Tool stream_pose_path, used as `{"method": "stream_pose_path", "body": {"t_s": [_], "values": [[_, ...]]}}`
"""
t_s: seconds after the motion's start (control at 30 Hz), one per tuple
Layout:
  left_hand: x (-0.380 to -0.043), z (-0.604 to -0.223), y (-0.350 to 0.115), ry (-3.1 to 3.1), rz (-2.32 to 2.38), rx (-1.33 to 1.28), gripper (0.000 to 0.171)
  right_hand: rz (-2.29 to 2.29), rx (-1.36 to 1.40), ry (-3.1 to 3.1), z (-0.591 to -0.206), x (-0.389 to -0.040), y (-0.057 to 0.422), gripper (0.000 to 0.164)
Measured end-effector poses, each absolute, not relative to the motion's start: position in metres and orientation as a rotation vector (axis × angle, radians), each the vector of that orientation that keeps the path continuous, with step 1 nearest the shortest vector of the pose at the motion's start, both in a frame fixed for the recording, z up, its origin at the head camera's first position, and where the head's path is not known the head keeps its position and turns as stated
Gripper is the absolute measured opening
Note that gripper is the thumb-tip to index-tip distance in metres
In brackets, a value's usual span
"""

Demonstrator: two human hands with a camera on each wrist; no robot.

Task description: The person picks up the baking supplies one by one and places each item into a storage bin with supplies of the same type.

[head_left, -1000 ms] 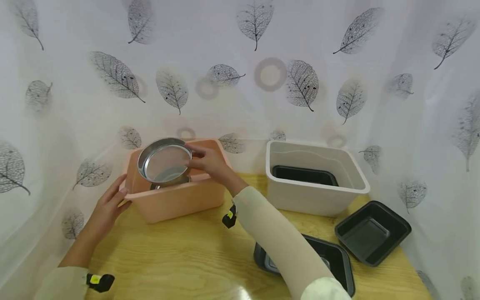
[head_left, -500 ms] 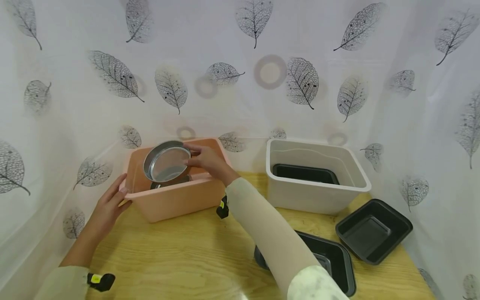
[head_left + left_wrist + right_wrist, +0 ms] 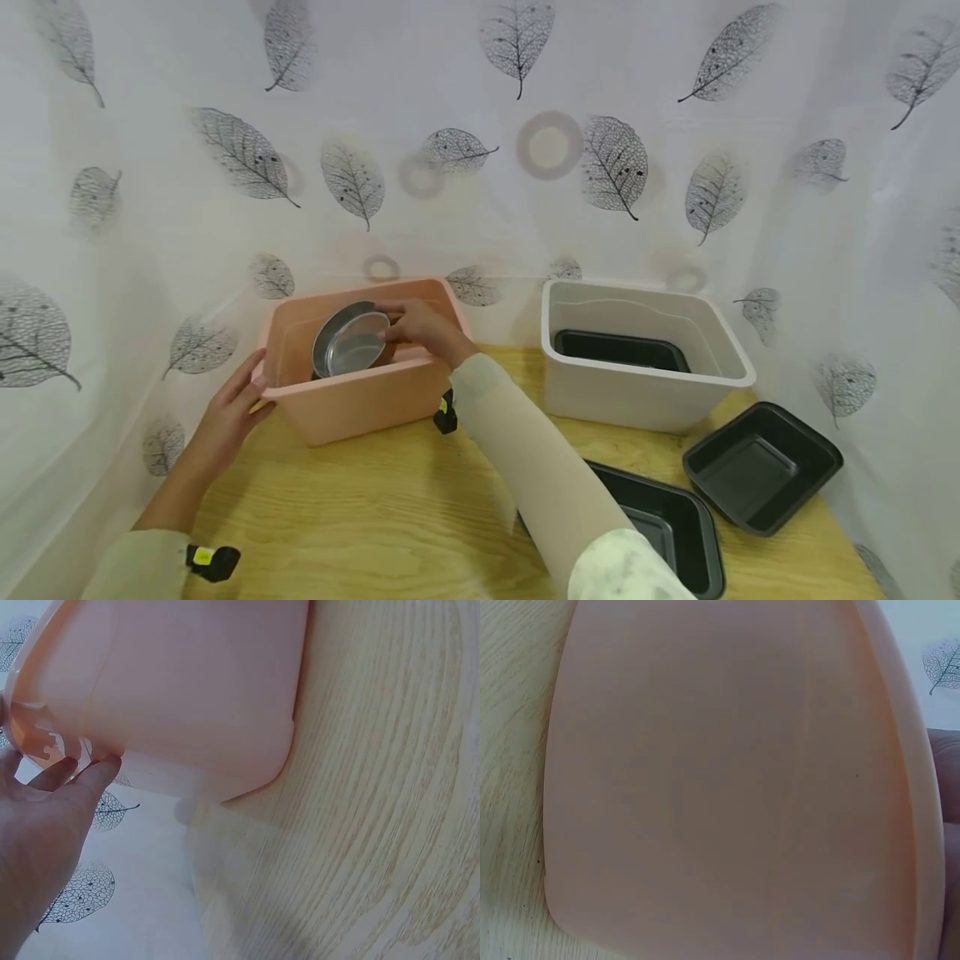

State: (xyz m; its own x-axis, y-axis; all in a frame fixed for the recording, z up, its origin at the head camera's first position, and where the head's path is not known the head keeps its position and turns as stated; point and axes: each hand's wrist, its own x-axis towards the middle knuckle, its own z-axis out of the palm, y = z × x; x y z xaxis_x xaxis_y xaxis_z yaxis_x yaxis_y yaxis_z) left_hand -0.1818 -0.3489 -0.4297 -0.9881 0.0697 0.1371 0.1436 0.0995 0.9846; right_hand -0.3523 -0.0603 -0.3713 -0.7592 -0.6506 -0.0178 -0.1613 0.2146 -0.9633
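Observation:
A round silver cake pan (image 3: 352, 343) is tilted inside the peach plastic bin (image 3: 375, 408), partly below its rim. My right hand (image 3: 423, 325) pinches the pan's right edge between thumb and fingers. At the bin's left end, my left hand (image 3: 228, 417) holds the rim. The left wrist view shows the fingers of that hand (image 3: 45, 832) at an opening in the bin's end wall (image 3: 202, 675). In the right wrist view the bin's side (image 3: 705, 765) hides the pan, and only a bit of the right hand (image 3: 946, 780) shows past the rim.
A white bin (image 3: 622, 396) stands to the right with a black pan (image 3: 622, 348) inside. On the wooden table (image 3: 360, 517) lie a square black baking pan (image 3: 761, 467) and a larger black pan (image 3: 675, 525), partly hidden by the right forearm. A leaf-printed curtain (image 3: 480, 225) surrounds the table.
The right hand has brought the round cake pan down and slightly right, deeper into the peach bin. My left hand keeps its hold on the rim.

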Motion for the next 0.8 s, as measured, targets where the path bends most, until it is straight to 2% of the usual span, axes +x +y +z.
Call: {"method": "stream_pose_path", "body": {"t_s": [0.8], "values": [[-0.1812,-0.4314,-0.3486,-2.287,-2.059,-0.214,0.062,-1.394,-0.758,2.265,-0.3711,-0.3502,-0.0596,0.066]]}}
